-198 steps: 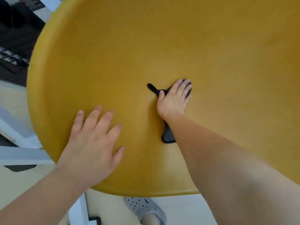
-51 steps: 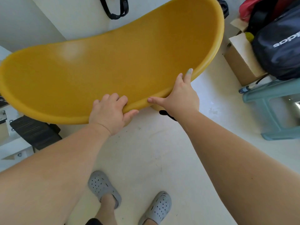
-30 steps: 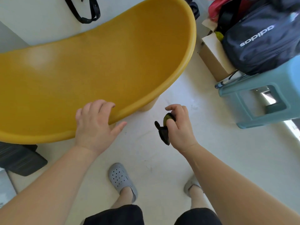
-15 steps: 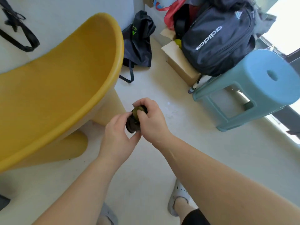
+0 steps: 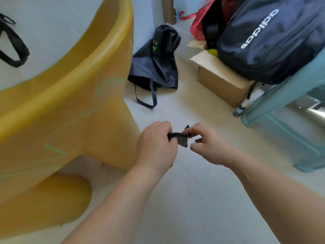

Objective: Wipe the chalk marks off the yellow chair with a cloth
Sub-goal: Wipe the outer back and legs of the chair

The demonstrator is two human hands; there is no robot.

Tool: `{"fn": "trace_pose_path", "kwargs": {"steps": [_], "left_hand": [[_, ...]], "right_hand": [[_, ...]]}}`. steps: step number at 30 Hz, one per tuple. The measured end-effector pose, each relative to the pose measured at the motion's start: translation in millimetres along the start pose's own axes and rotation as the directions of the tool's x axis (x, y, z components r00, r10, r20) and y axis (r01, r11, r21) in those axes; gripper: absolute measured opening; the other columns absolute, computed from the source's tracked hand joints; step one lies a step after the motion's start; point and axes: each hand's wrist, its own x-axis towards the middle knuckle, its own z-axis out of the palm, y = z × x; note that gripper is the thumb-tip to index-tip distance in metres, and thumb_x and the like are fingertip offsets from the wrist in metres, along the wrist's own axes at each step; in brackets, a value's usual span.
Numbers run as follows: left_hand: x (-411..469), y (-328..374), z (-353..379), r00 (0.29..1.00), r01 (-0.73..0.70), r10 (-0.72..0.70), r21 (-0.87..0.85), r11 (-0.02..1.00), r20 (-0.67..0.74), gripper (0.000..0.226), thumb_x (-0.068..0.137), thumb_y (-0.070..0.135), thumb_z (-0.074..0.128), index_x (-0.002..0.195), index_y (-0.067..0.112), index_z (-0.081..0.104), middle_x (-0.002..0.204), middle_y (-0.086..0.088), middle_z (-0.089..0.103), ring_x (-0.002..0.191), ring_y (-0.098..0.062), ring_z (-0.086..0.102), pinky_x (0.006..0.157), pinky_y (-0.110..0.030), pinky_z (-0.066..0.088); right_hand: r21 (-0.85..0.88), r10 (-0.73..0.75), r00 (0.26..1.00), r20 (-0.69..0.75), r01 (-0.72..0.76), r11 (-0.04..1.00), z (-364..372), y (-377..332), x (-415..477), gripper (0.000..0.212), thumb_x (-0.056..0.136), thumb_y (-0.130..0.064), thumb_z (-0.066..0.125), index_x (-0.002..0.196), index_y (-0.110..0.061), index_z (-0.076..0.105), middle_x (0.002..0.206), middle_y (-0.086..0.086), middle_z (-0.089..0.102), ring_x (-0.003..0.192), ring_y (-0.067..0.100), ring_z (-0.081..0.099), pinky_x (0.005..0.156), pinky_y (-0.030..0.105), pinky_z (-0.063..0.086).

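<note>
Head view, looking forward and down. Both bare forearms enter from the lower edge and converge at mid-frame above the pale floor (image 5: 193,199). The left hand (image 5: 156,145) is shown back uppermost, knuckles raised, its fingers curled round one end of the small dark cloth (image 5: 179,137). The right hand (image 5: 209,147) faces it, thumb and forefinger pinching the other end while the remaining fingers curl loosely beneath. The cloth is drawn into a short twisted band between the two hands, with a loose fold hanging below it; it is held in the air, just to the right of the yellow chair (image 5: 79,111) and not touching it. The chair fills the left of the frame, its rounded rim sweeping from upper centre to the left edge and its outer wall turned towards the viewer. Green chalk marks (image 5: 56,149) show as thin strokes on that outer wall, with fainter lines higher up near the edge. Behind the hands a dark fabric bag (image 5: 158,59) lies on the floor beside the chair. Further right, a dark backpack (image 5: 272,37) rests partly on an open cardboard box (image 5: 219,80), next to a pale blue plastic stool (image 5: 284,124). A black strap (image 5: 15,50) hangs on the wall at upper left.
</note>
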Motion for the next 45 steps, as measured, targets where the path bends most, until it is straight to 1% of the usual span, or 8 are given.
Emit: {"fn": "trace_pose_path", "kwargs": {"steps": [4, 9, 13, 24, 29, 32, 36, 45], "left_hand": [[14.8, -30.2, 35.3, 0.999, 0.032, -0.029, 0.076, 0.997, -0.030, 0.022, 0.079, 0.014, 0.059, 0.067, 0.016, 0.040, 0.072, 0.000, 0.048, 0.073, -0.028, 0.048, 0.061, -0.044, 0.044], [24.1, -40.0, 17.3, 0.997, 0.048, -0.036, 0.194, 0.980, -0.066, 0.022, 0.080, 0.021, 0.066, 0.067, 0.019, 0.048, 0.070, 0.003, 0.057, 0.072, -0.024, 0.057, 0.064, -0.045, 0.051], [14.6, -17.4, -24.6, 0.999, -0.017, -0.003, 0.405, 0.914, 0.049, 0.017, 0.085, 0.037, 0.069, 0.084, 0.026, 0.056, 0.087, 0.010, 0.056, 0.084, -0.018, 0.056, 0.072, -0.038, 0.051], [62.2, 86.2, -151.8, 0.836, -0.396, 0.519, 0.849, 0.350, 0.177, 0.024, 0.092, 0.032, 0.059, 0.093, 0.011, 0.070, 0.097, -0.006, 0.064, 0.090, -0.032, 0.058, 0.081, -0.048, 0.049], [123.1, 97.3, -165.9, 0.980, 0.000, 0.171, 0.854, 0.521, -0.105, 0.052, 0.098, 0.050, 0.050, 0.141, 0.021, 0.048, 0.135, -0.008, 0.054, 0.124, -0.029, 0.050, 0.107, -0.045, 0.040], [145.5, 84.4, -154.4, 0.945, 0.312, -0.141, 0.682, 0.661, -0.295, 0.056, 0.103, 0.052, 0.039, 0.127, 0.007, 0.058, 0.123, -0.019, 0.064, 0.107, -0.036, 0.060, 0.095, -0.049, 0.050], [149.8, 82.7, -147.6, 0.965, 0.214, -0.004, 0.784, 0.583, -0.261, 0.054, 0.107, 0.039, 0.032, 0.095, -0.004, 0.063, 0.092, -0.022, 0.065, 0.087, -0.037, 0.057, 0.080, -0.047, 0.048], [145.2, 85.9, -152.7, 0.976, 0.201, -0.045, 0.798, 0.569, -0.213, 0.054, 0.107, 0.040, 0.031, 0.086, 0.001, 0.060, 0.082, -0.017, 0.062, 0.079, -0.035, 0.059, 0.074, -0.046, 0.050]], "right_hand": [[0.003, -0.086, 0.979, -0.186, 0.088, 0.996, 43.3, 40.1, 49.4, 0.014, 0.090, -0.016, 0.071, 0.089, -0.030, 0.073, 0.097, -0.009, 0.065, 0.092, 0.005, 0.063, 0.083, 0.032, 0.052], [0.366, 0.023, 0.897, -0.442, 0.157, 0.917, 56.9, 21.7, 81.2, 0.020, 0.088, -0.011, 0.065, 0.083, -0.029, 0.073, 0.079, -0.007, 0.070, 0.073, 0.014, 0.065, 0.063, 0.031, 0.052], [0.391, -0.051, 0.825, -0.562, 0.319, 0.863, 53.0, -17.4, 83.9, 0.018, 0.090, -0.011, 0.065, 0.099, -0.025, 0.074, 0.097, -0.011, 0.070, 0.092, 0.006, 0.065, 0.085, 0.027, 0.053], [0.666, -0.113, 0.780, -0.616, 0.592, 0.453, 51.2, -87.8, 126.9, 0.021, 0.092, -0.015, 0.061, 0.096, -0.035, 0.065, 0.095, -0.008, 0.071, 0.093, 0.017, 0.068, 0.087, 0.046, 0.055], [0.685, -0.135, 0.778, -0.613, 0.609, 0.401, 49.4, -93.9, 132.7, 0.018, 0.094, -0.012, 0.060, 0.102, -0.028, 0.065, 0.099, -0.009, 0.068, 0.099, 0.015, 0.065, 0.089, 0.042, 0.054], [0.653, -0.202, 0.760, -0.618, 0.639, 0.407, 50.0, -95.3, 133.1, 0.017, 0.094, -0.011, 0.061, 0.106, -0.023, 0.065, 0.104, -0.011, 0.064, 0.103, 0.013, 0.063, 0.094, 0.040, 0.052], [0.657, -0.216, 0.777, -0.591, 0.619, 0.430, 51.5, -84.0, 135.4, 0.020, 0.093, -0.009, 0.061, 0.106, -0.024, 0.064, 0.108, -0.013, 0.061, 0.106, 0.009, 0.058, 0.097, 0.031, 0.048], [0.656, -0.210, 0.807, -0.553, 0.576, 0.488, 48.8, -73.8, 104.1, 0.018, 0.095, -0.008, 0.059, 0.104, -0.023, 0.061, 0.104, -0.018, 0.057, 0.103, 0.005, 0.056, 0.091, 0.023, 0.046]]}}
